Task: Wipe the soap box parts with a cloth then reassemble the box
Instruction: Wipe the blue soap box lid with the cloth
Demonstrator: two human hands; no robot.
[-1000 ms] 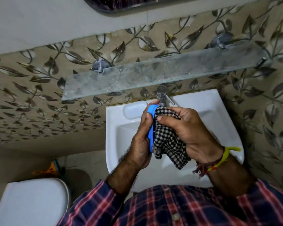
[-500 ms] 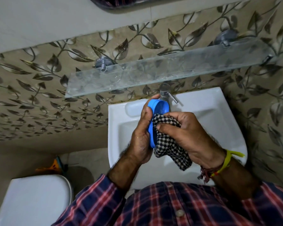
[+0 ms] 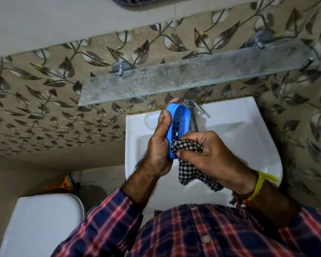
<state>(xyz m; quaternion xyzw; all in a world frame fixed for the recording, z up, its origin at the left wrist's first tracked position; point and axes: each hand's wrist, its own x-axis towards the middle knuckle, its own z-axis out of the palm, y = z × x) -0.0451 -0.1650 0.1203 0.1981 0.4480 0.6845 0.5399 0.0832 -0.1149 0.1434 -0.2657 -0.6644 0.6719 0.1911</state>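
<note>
Over the white basin (image 3: 248, 127), beneath the glass shelf (image 3: 174, 78), your left hand (image 3: 158, 145) grips the blue slotted soap box part (image 3: 180, 125) upright while your right hand (image 3: 209, 156) clutches the checked cloth (image 3: 189, 171) against its lower rim. You look mid-wipe; next, work the cloth up across the slots, then fetch the other part, which isn't in view.

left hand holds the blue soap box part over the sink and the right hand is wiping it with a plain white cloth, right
Not quite. The head view shows the cloth is black-and-white checked, not plain white. The rest holds: the left hand holds the blue soap box part over the sink, and the right hand wipes it.
</note>
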